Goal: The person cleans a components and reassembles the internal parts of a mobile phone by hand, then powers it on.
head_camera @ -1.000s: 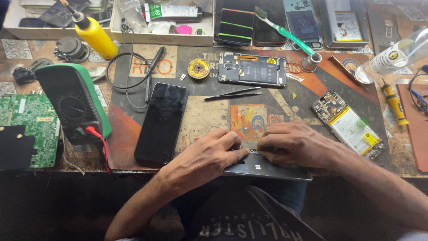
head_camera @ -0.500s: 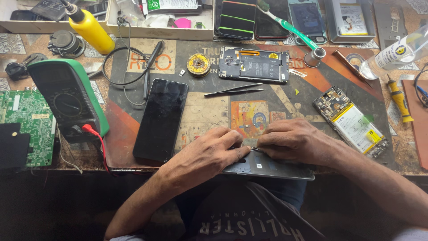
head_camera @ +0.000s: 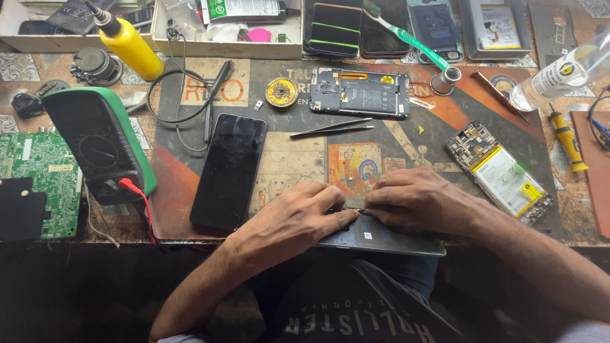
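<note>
Far left, a green multimeter (head_camera: 101,143) is sitting w/ red lead plugged in, and a black phone (head_camera: 230,170) is lying face-up beside it, both parked clear of the work. At the near edge of the surface (head_camera: 298,159), the left hand (head_camera: 293,219) is pressing down on a grey phone (head_camera: 381,236), fingers curled together, steadying it; the right hand (head_camera: 416,200) is pinching at its top edge, prob. w/ a thin tool, can't tell. Tweezers (head_camera: 332,129) are lying far of the hands, within reach.

I see a black phone screen (head_camera: 230,170) lying face up left of centre, a green multimeter (head_camera: 101,143) beside it, tweezers (head_camera: 332,129) below an opened phone (head_camera: 360,93), and a yellow bottle (head_camera: 130,46) farther back.
</note>
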